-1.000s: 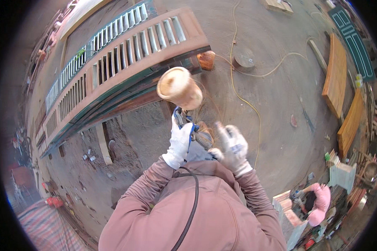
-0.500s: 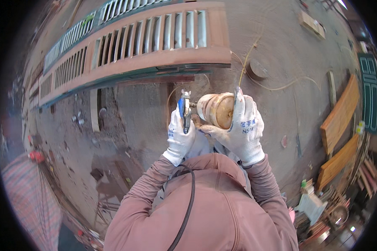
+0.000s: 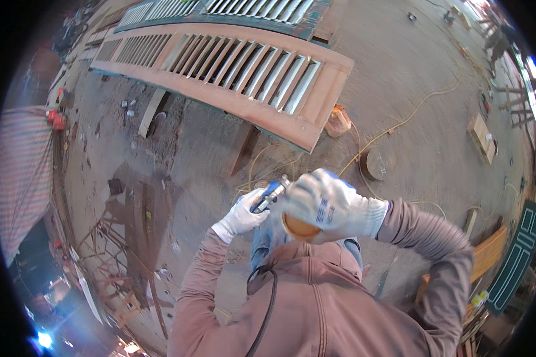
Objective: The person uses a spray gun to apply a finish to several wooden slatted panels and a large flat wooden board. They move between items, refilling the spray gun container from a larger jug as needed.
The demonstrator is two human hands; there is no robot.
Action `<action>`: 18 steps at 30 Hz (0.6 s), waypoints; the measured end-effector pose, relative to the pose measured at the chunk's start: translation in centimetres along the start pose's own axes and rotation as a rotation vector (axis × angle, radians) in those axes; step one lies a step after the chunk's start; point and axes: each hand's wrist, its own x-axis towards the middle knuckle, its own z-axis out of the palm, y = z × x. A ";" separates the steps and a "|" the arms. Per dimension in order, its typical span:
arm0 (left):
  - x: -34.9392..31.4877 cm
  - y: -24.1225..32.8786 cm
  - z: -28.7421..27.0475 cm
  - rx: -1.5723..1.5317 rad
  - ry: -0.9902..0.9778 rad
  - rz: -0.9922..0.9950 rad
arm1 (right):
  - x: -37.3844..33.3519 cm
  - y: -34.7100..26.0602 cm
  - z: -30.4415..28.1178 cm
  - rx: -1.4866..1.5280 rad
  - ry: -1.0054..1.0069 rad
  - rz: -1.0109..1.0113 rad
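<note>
My left hand (image 3: 241,215), in a white work glove with blue print, is closed around a spray gun (image 3: 270,196) with a silver head and blue parts. Beside the gun is a stained, round paint cup (image 3: 301,228), its tan end facing me. My right hand (image 3: 323,203), gloved likewise, lies across the cup and close to the gun's head. Motion smears its fingers, so their grip does not show. Much of the cup, and where it meets the gun, is hidden behind that hand.
A long pinkish-brown louvered panel (image 3: 324,83) lies raised ahead, with a dark green-edged one (image 3: 307,27) beyond. A round can (image 3: 372,164), a yellow hose (image 3: 411,116) and an orange-white bundle (image 3: 337,121) are right of it. Wooden boards (image 3: 487,253) and a green panel (image 3: 518,259) line the right.
My right hand has moved from the cup's right side across it toward the gun's head. The gun now tilts to the right. My view has turned, so the louvered panels slant differently.
</note>
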 end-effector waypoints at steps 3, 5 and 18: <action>0.9 0.4 -0.2 0.121 -0.277 -0.003 | 0.5 0.1 -1.4 -0.317 -0.116 -0.718; -0.6 -0.8 -0.8 0.231 -0.248 -0.140 | 2.2 0.0 -3.5 -0.457 -0.197 -1.020; -3.7 -6.8 3.6 -0.434 0.743 -0.194 | 2.9 20.3 5.0 -0.195 0.287 0.841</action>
